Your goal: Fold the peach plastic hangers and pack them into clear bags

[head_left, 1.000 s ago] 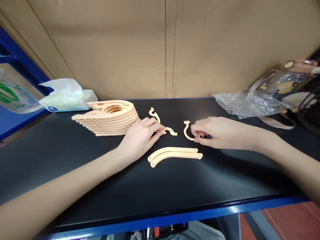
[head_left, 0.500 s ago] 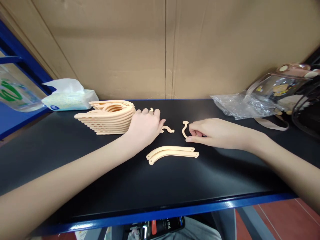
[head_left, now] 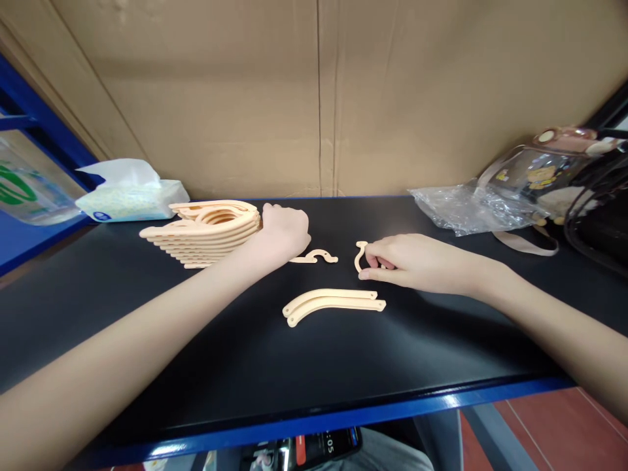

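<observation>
My left hand (head_left: pixel 287 227) is curled into a fist at the right end of a stack of cream plastic folding hangers (head_left: pixel 210 229). Its fingertips are turned away, so what they hold, if anything, is hidden. Just right of that hand a loose cream hook piece (head_left: pixel 321 256) lies on the table, partly covered by it. My right hand (head_left: pixel 407 261) is closed in a pinch on another curved cream hook (head_left: pixel 360 258), whose flat end sticks up. In front of both hands, two curved hanger arms (head_left: pixel 333 304) lie side by side.
On the black table (head_left: pixel 314 366), a tissue pack (head_left: pixel 132 196) stands at the back left. A clear plastic bag (head_left: pixel 471 206), a transparent bag with a strap (head_left: pixel 544 173) and a black bag lie at the right. Cardboard (head_left: pixel 206 98) walls the back. A phone (head_left: pixel 324 448) rests below the table edge.
My left hand has turned over and shifted slightly left and up against the hanger stack, uncovering more of the loose hook piece. My right hand keeps its pinch on the hook, nearly still.
</observation>
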Tool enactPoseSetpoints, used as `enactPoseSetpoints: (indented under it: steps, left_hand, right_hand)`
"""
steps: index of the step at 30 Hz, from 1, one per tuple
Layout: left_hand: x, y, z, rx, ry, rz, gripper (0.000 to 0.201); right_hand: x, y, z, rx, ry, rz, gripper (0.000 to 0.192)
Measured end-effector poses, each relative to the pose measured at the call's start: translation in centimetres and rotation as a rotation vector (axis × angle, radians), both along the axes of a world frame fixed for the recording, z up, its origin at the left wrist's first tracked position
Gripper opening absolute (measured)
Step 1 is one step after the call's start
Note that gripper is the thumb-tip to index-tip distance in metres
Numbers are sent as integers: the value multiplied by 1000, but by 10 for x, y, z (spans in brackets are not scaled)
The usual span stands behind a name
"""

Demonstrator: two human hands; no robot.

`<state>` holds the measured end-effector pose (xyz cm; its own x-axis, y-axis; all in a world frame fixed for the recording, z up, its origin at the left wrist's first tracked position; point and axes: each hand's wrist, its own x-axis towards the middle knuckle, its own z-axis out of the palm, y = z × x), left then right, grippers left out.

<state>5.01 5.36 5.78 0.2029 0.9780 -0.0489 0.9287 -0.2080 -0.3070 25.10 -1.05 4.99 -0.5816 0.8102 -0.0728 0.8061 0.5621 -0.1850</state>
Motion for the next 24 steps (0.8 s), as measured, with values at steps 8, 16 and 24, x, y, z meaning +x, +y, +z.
enactPoseSetpoints:
  steps: [8,16,24]
  left_hand:
    - [0,9,3,-62,-88,20,30]
    - [-2,-2,-12,111,-160,-154,22]
    - [-23,-36,-8,227,-251,-428,22]
  right_hand:
    - [-2,2,0,19,57,33,29]
    - [-3,5,1,155,76,41,25]
    - [-3,8,-7,455,165,56,19]
